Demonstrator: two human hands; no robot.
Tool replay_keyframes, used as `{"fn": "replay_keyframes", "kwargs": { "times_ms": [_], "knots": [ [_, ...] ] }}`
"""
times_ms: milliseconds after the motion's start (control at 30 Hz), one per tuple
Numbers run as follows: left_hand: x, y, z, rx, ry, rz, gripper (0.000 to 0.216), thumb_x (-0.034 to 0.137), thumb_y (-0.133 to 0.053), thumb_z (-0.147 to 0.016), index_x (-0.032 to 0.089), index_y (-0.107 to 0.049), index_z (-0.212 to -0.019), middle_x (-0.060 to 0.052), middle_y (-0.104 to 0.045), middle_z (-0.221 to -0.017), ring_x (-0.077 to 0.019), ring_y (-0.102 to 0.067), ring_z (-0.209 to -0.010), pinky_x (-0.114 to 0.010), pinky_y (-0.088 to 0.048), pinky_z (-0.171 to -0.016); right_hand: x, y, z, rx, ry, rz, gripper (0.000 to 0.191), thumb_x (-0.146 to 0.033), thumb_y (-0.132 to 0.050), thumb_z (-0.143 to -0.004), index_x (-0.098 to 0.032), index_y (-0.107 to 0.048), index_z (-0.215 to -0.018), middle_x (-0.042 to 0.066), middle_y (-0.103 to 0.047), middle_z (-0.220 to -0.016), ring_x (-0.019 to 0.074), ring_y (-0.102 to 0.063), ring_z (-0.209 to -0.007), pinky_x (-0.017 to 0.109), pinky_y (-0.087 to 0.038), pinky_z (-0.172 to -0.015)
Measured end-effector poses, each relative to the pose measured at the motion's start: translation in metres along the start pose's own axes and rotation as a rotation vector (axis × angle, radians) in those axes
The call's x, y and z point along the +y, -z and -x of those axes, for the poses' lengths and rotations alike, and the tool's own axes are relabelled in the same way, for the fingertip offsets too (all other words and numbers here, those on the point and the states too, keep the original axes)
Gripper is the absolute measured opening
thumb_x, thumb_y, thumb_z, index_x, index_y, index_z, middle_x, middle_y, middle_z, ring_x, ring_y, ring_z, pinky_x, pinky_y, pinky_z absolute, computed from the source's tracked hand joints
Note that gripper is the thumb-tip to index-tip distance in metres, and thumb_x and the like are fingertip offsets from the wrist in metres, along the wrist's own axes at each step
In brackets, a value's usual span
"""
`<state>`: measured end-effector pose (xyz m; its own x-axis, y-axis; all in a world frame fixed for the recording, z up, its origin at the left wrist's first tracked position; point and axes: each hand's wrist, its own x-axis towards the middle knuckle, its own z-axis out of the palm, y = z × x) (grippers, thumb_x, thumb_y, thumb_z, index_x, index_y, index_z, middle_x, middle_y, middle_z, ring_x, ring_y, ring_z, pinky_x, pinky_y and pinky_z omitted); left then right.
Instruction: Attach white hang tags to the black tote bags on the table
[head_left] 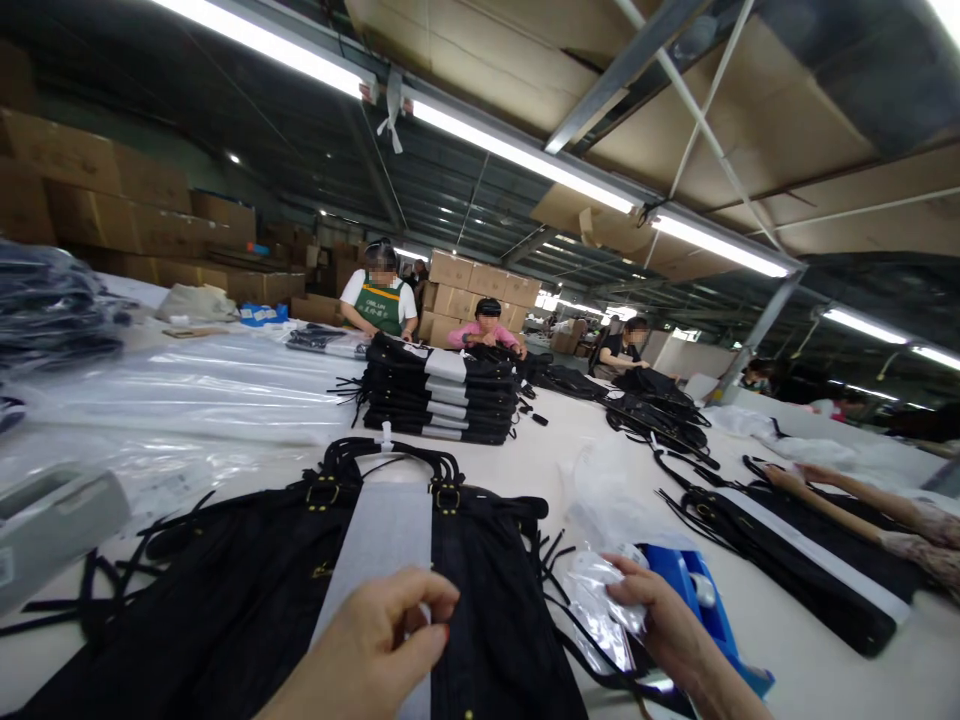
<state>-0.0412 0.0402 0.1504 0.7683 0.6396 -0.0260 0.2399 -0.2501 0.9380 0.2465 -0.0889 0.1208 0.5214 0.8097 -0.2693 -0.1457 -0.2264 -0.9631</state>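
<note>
Black strapped garment [495, 600] lies flat — grey paper strip [382, 540] down its middle, crumpled clear bag [596, 595] just beside.

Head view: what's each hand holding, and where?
The left hand pinches the paper strip at its near end; right hand grips a plastic bag by its edge.

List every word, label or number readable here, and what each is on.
Nothing reads clearly.
Green apron: white chest lettering, too small to read.
Blue packets: white print, blurred.
Grey paper strip pinched by the left hand: blank.
Clear plastic bag in the right hand: no print visible.
</note>
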Motion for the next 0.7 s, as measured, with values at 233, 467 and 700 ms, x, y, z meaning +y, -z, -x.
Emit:
{"fn": "replay_keyframes", "kwargs": {
  "times_ms": [233, 467, 700],
  "knots": [
    [0.01, -0.045, -0.045, -0.151, 0.123, 0.389, 0.058, 0.01, -0.049, -0.055, 0.012, -0.05, -0.113, 0.005, -0.053, -0.047, -0.01, -0.048, -0.047, -0.022, -0.038, -0.052, -0.029, -0.047, 0.041, -0.277, -0.095, -0.282, 0.038, -0.014, -0.061, -0.046, -0.015, -0.068, -0.084, 0.005, -0.065, -0.067, 0.0105, -0.054, -0.052, 0.016, -0.037, -0.046],
    [-0.003, -0.054, -0.04, -0.207, 0.144, 0.691, 0.035, 0.01, -0.057, -0.045, 0.01, -0.06, -0.08, -0.001, -0.062, -0.074, -0.005, -0.044, -0.037, -0.019, -0.034, -0.037, -0.032, -0.074, 0.046, -0.373, -0.134, -0.305, 0.036, -0.014, -0.061, -0.046, -0.015, -0.069, -0.081, 0.005, -0.064, -0.067, 0.0123, -0.056, -0.056, 0.017, -0.04, -0.05],
    [-0.014, -0.045, -0.033, -0.112, 0.229, 0.562, 0.012, 0.013, -0.055, -0.047, 0.012, -0.059, -0.059, 0.002, -0.055, -0.046, -0.0052, -0.034, -0.031, -0.019, -0.02, -0.033, -0.03, -0.081, 0.039, -0.34, -0.143, -0.315, 0.035, -0.015, -0.062, -0.045, -0.015, -0.069, -0.08, 0.004, -0.062, -0.065, 0.0094, -0.05, -0.049, 0.017, -0.038, -0.047]
  ]
}}
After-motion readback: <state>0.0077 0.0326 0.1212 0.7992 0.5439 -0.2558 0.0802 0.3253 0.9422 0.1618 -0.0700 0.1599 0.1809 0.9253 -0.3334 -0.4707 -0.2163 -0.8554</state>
